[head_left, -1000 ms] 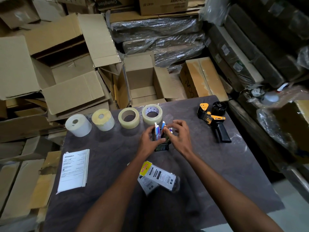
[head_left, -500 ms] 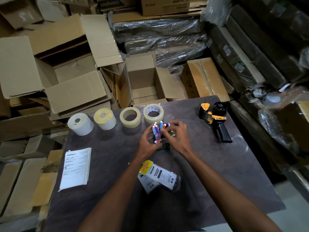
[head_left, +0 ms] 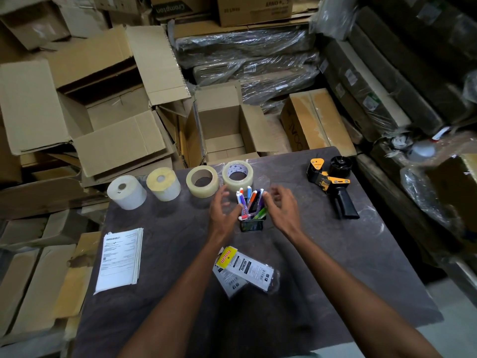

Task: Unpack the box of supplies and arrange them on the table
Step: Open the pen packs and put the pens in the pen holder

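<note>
A cramped storeroom is shown, with flattened and open cartons heaped behind a dark table [head_left: 361,267] and shrink-wrapped bundles stacked to the right. Along the far edge of the table four rolls are lined up: a white label roll [head_left: 126,192], a yellowish label roll [head_left: 164,183], a clear tape roll [head_left: 202,181] and a second tape roll [head_left: 237,173]. A tape dispenser [head_left: 331,184] is laid off to the right, a stack of papers [head_left: 120,259] sits at the left, and two packets [head_left: 245,271] are left near the front, one overlapping the other.

The thing that matters: a small dark pen holder [head_left: 251,224] is stood upright just in front of the second tape roll, with pens [head_left: 250,202] fanned out of it, tips leaning away from the camera. It's flanked by both hands. The left hand [head_left: 223,210] is held open beside it, fingers spread, nothing gripped; the right hand [head_left: 280,208] is likewise open with loosely curled fingers, nothing held. Whether a fingertip is grazing the pens can't be told, a bit blurry there.

Both hands are about equally near, so either could be used next. The open box [head_left: 222,125] is parked straight ahead past the table edge and looks emptied, though its bottom isn't fully seen.
</note>
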